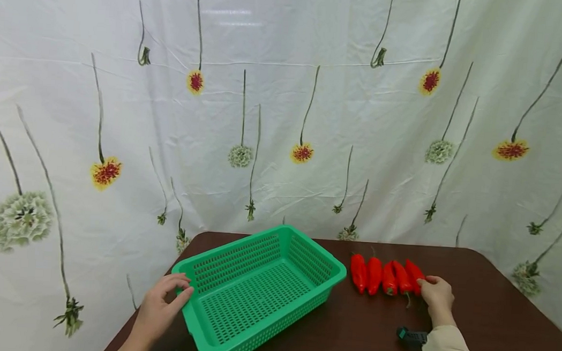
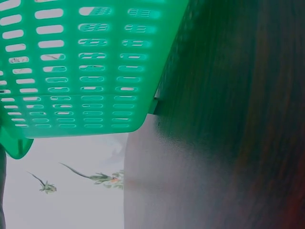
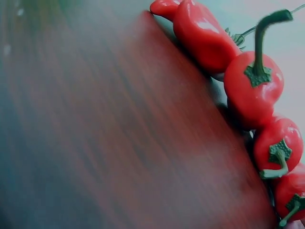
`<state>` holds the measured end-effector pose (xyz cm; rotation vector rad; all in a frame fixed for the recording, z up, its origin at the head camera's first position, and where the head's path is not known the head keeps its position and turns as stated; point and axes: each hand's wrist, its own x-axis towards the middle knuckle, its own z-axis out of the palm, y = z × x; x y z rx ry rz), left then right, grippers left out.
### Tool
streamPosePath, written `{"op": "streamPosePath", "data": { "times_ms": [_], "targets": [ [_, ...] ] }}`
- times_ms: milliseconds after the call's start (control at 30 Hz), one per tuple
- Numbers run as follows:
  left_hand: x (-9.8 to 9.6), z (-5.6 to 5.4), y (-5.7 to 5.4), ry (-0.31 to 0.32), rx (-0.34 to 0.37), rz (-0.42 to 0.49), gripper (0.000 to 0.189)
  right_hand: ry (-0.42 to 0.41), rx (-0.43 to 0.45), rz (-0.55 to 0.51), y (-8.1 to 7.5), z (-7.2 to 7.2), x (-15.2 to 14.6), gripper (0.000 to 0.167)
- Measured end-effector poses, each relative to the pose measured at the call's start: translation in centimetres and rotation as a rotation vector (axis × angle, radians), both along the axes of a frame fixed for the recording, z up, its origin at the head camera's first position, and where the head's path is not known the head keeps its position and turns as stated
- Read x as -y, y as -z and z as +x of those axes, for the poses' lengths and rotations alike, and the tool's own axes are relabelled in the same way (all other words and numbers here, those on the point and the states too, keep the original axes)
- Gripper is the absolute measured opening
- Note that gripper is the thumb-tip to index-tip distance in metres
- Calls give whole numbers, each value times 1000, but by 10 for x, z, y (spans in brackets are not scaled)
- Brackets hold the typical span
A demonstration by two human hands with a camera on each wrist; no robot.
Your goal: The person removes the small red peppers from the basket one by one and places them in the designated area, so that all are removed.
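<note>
A green plastic basket [image 1: 259, 295] with slotted walls stands on the dark brown table, left of centre. At its left rim, my left hand [image 1: 154, 310] holds the edge between curled fingers and thumb. The left wrist view shows the basket's outer wall [image 2: 90, 90] from close by. Five red peppers lie side by side to the basket's right. My right hand [image 1: 438, 298] grips the near end of the rightmost pepper [image 1: 414, 269]. Green stems show on the peppers [image 3: 252, 90] in the right wrist view, where most of that hand is hidden.
Behind the table [image 1: 358, 336] hangs a pale curtain [image 1: 279, 46] printed with flowers. A black device [image 1: 411, 336] with a green end sits at the right wrist. The table's far edge runs just beyond the peppers.
</note>
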<state>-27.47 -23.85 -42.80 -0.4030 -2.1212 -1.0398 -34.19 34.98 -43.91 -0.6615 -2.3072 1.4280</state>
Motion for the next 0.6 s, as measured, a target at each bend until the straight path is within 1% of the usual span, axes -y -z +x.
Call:
{"op": "streamPosePath", "data": {
  "times_ms": [133,367,467,600],
  "targets": [
    [1,0,1,-3,-5,-3,11,-20,13,21,-1,2,-1,48],
    [1,-5,1,-11,5,-4,12,-76,52,46,-9,4,-3,53],
    [1,-5,0,-8,5,-7,11,-79,57,47,-12,4,-3,53],
    [2,-5,-2,7,-23,-10,9,-74,57,61,-14,2,-2,53]
  ]
}}
